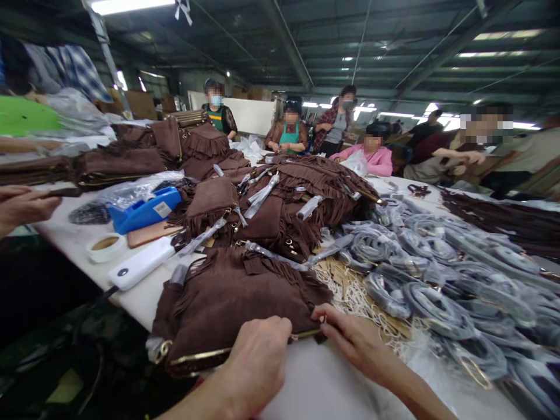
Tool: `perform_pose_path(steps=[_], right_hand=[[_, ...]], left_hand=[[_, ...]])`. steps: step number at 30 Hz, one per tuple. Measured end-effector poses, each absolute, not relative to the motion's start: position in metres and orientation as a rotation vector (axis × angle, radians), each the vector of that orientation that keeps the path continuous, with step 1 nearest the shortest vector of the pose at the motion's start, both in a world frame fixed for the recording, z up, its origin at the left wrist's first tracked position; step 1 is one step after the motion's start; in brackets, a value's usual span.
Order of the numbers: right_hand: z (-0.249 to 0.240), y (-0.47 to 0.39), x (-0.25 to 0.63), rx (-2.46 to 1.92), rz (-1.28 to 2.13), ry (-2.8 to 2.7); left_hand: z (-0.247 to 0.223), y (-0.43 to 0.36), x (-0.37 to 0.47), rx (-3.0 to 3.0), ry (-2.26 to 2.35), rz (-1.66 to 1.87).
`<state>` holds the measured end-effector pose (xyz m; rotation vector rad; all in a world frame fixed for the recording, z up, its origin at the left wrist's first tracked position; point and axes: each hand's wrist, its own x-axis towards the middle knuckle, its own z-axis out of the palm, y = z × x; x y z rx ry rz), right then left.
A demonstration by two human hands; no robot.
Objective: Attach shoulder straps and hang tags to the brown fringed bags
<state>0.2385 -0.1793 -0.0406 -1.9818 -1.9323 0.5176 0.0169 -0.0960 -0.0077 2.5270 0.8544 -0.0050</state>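
In front of me a dark brown fringed suede bag point(236, 291) lies on its side, its gold zipper point(205, 356) along the edge nearest me. My left hand point(262, 353) is closed over the middle of that zipper edge; whatever its fingers pinch is hidden behind the knuckles. At the bag's right corner, my right hand point(350, 335) pinches the end of the zipper edge between thumb and fingers. A gold ring point(164, 352) hangs at the left corner, partly wrapped in plastic.
More brown fringed bags point(301, 181) are heaped behind. Plastic-wrapped coiled straps point(437, 303) and white-stringed tags point(350, 291) lie right. A blue tape dispenser point(144, 210), tape roll point(105, 246) and white power strip point(142, 262) sit left. Another person's hand point(26, 204) reaches in; co-workers sit beyond.
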Motion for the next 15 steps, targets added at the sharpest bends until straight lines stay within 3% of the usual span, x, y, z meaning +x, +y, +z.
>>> perform_pose_path(steps=[7,15], right_hand=[[-0.053,-0.185,0.247,-2.099,0.468,-1.842],[-0.034,-0.169,0.239,-2.126,0.470,-1.777]], left_hand=[[-0.007,-0.083,-0.050,2.420,1.025,0.096],[0.021,-0.046,-0.141,2.298,1.610,0.275]])
